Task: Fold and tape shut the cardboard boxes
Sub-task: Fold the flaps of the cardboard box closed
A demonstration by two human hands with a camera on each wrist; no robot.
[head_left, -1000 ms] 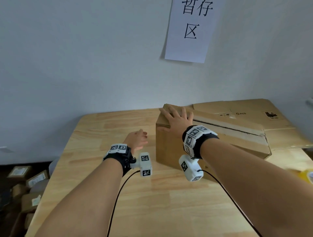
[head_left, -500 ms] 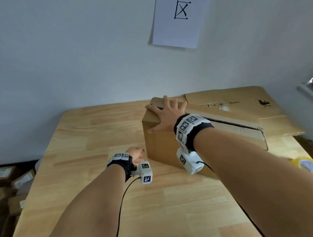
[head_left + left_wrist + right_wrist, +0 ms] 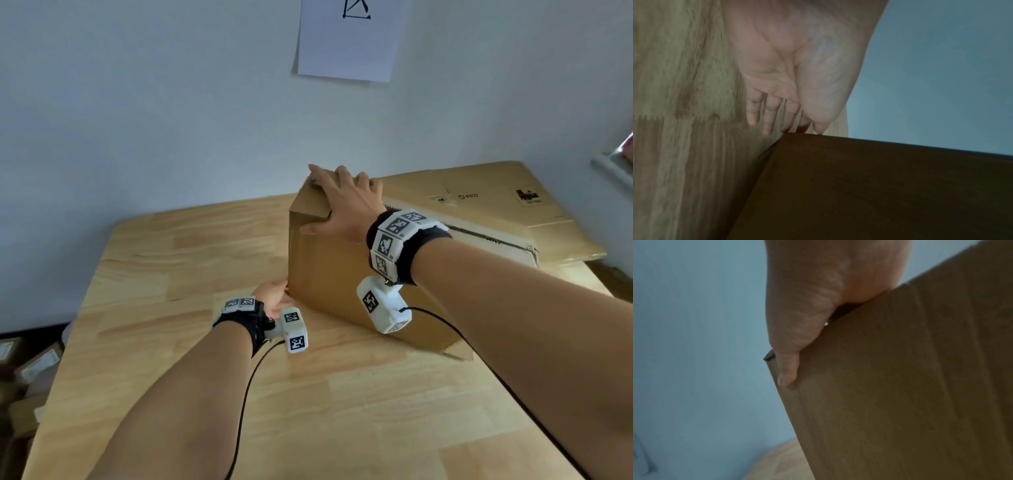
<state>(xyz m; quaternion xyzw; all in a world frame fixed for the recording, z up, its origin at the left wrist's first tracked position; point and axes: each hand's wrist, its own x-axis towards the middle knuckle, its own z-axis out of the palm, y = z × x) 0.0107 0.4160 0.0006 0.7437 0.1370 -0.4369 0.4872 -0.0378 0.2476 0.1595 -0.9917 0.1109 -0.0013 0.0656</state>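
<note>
While splayed flat atop the cardboard box (image 3: 342, 274), right hand (image 3: 346, 205); left hand (image 3: 274, 298), fingers straight, touching its lower corner.

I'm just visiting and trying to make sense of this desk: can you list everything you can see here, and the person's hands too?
Cardboard box: one, brown, standing on the table, tape along its top seam.
Flattened cardboard: brown, how many sheets I cannot tell, behind the box by the wall.
Table: one, light wood.
Paper sheet: one, white with black marks, on the wall.
Small parcels: several, brown with labels, on the floor at the left.
Wrist bands with cameras: two, black and white with square codes.
Left hand: fingers straight, touching the box's lower near corner.
Right hand: spread on the box's top, thumb on its near side.
</note>
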